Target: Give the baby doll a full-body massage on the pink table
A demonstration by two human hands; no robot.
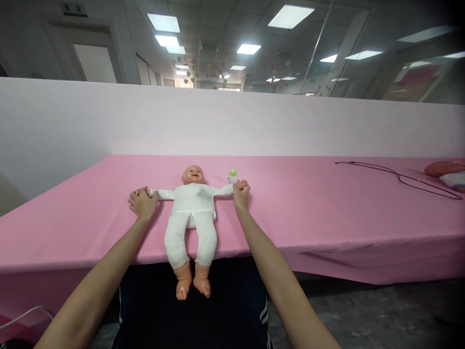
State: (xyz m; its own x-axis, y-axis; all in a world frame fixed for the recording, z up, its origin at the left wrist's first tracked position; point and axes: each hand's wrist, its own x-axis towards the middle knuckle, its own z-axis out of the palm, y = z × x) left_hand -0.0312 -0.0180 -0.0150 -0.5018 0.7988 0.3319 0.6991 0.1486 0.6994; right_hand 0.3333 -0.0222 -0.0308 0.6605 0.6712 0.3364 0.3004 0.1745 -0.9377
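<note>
A baby doll [193,198] in a white outfit lies on its back on the pink table cover [298,208], arms stretched out sideways, its bare feet hanging past the front edge. My left hand [143,202] grips the doll's arm at the wrist, on the left of the view. On the right of the view, my right hand [241,196] is closed around the doll's other wrist, and the doll's small fingers stick out above it. Just behind that wrist stands a small clear bottle [232,175] with a green cap.
A thin black cord [392,171] lies looped on the table's right part. At the far right edge is part of another doll [445,169]. A low white wall [232,121] with glass above runs behind the table.
</note>
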